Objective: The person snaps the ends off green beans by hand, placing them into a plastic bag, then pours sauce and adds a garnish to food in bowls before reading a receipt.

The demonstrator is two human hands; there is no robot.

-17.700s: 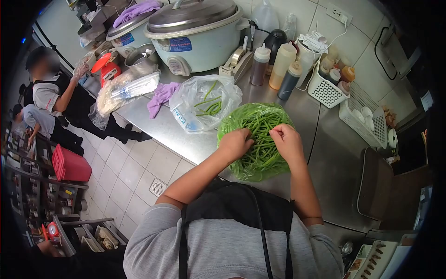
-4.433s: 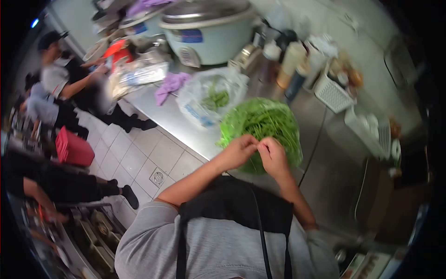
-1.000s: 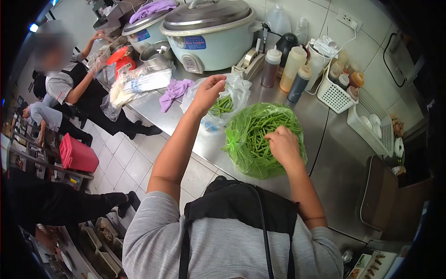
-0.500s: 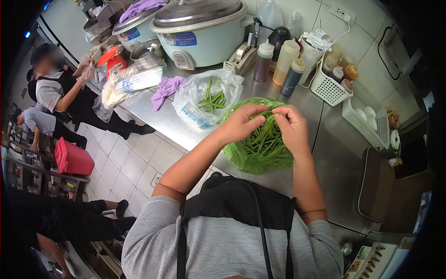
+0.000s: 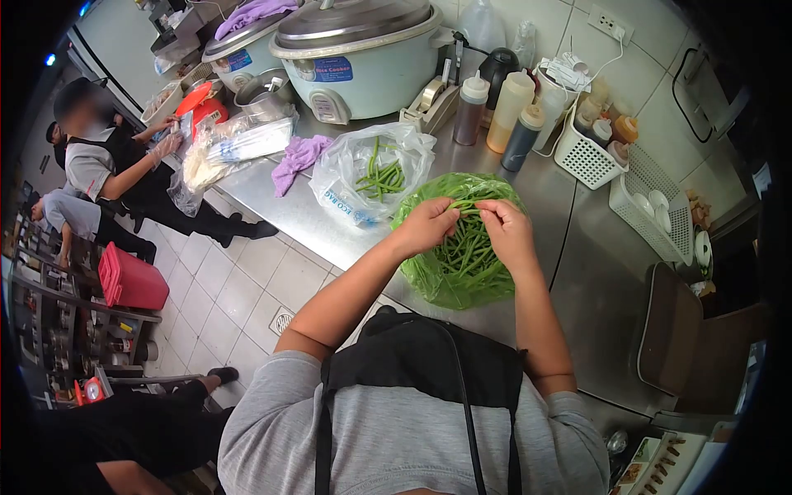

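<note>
Over a green plastic bag (image 5: 421, 268) full of cut green beans (image 5: 466, 252), both my hands pinch a long green bean (image 5: 468, 205) between them. My left hand (image 5: 429, 224) has thumb and fingers closed on its left part. Closed on the right part is my right hand (image 5: 505, 229), its fingertips close to the left ones. Just behind and left, a white plastic bag (image 5: 330, 177) lies open with several bean pieces (image 5: 382, 177) inside.
Large rice cookers (image 5: 355, 74) stand at the back of the steel counter (image 5: 577, 247). Sauce bottles (image 5: 522, 139) and white baskets (image 5: 590, 161) line the wall side. A purple cloth (image 5: 299, 162) lies left of the white bag. Co-workers (image 5: 115, 165) stand at the left, near a red bin (image 5: 132, 276).
My left hand has lowered slightly and closed from spread fingers onto the bean, which now stretches between both hands. The co-worker at the back left has shifted their arms.
</note>
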